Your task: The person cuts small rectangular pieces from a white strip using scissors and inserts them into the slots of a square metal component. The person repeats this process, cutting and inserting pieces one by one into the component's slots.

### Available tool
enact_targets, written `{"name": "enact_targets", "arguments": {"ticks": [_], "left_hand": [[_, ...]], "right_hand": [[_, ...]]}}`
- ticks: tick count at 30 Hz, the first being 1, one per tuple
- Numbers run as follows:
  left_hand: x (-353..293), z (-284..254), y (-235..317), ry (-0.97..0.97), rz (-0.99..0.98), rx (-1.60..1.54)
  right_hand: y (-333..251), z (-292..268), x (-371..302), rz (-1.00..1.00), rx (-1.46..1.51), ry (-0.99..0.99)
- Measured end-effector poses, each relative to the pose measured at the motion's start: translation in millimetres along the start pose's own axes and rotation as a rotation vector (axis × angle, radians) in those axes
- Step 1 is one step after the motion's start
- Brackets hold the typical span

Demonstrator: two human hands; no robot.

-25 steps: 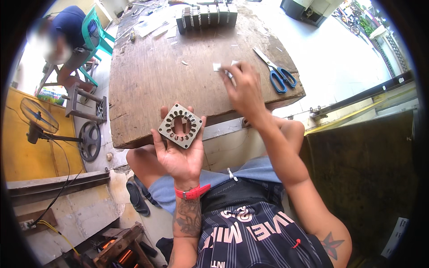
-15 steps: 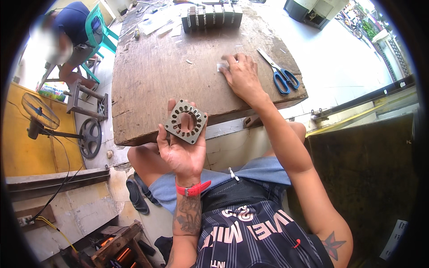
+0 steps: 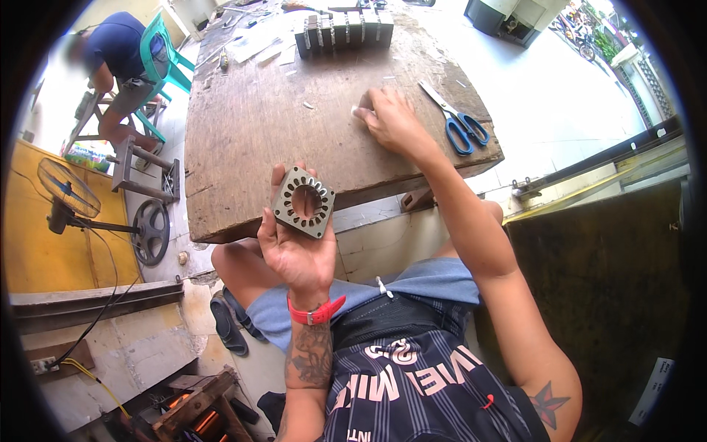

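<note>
On the palm of my left hand [image 3: 300, 258], just past the near table edge, rests a square metal stator core [image 3: 281, 209]. It has a round central hole ringed by oval slots, and its corners are drilled. Pale liners show in a few slots at its upper right; my fingers curl round it from beneath. Over the wooden table [image 3: 243, 147], my right hand [image 3: 395, 127] has its thumb and fingers closed on a small white slip of paper [image 3: 359, 113], partly blurred. Blue-handled scissors [image 3: 462, 132] lie partly open to the right of that hand.
At the table's far side stands a row of dark metal cores [image 3: 345, 38], with paper scraps [image 3: 254, 46] to their left. A black fan [image 3: 68, 193] stands at left. Beyond it, another person [image 3: 121, 48] bends forward by a green chair [image 3: 156, 55].
My right hand has closed on the white slip, which lay flat on the table, and shifted slightly left. My left hand has tilted the stator core a little.
</note>
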State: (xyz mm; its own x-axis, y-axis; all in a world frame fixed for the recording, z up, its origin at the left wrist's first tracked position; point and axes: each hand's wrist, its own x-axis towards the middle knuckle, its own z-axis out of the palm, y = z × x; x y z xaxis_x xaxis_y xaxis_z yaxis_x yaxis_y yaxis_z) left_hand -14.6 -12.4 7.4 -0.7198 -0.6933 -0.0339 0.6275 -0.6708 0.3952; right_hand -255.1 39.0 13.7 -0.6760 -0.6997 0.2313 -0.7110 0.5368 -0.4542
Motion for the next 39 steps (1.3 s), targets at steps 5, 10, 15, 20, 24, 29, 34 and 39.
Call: {"name": "enact_targets", "arguments": {"ticks": [5, 10, 15, 20, 24, 29, 34, 39], "left_hand": [[0.0, -2.2, 1.2, 0.020, 0.044, 0.003], [-1.9, -1.9, -1.6, -0.019, 0.075, 0.029], [-4.9, -0.7, -7.9, -0.064, 0.105, 0.094], [-5.2, -1.4, -12.6, -0.104, 0.133, 0.151], [-5.4, -2.0, -11.3, -0.095, 0.147, 0.193], [-6.5, -1.4, -12.0, -0.078, 0.138, 0.180], [-8.5, 1.3, -12.7, -0.035, 0.141, 0.151], [-5.6, -1.8, -3.3, 0.086, -0.009, -0.169]], "right_hand": [[-31.3, -1.5, -61.5, -0.309, 0.565, 0.285], [-49.5, 2.9, -110.7, -0.438, 0.551, 0.231], [-50.9, 3.7, -114.8, -0.488, 0.396, 0.311], [-57.4, 13.7, -121.1, -0.422, 0.496, 0.261], [-56.5, 12.0, -127.8, -0.493, 0.407, 0.219], [-56.7, 12.7, -130.1, -0.446, 0.432, 0.197], [-70.1, 27.0, -142.2, -0.274, 0.656, 0.293], [-47.9, 16.7, -133.5, -0.325, 0.313, 0.269]]}}
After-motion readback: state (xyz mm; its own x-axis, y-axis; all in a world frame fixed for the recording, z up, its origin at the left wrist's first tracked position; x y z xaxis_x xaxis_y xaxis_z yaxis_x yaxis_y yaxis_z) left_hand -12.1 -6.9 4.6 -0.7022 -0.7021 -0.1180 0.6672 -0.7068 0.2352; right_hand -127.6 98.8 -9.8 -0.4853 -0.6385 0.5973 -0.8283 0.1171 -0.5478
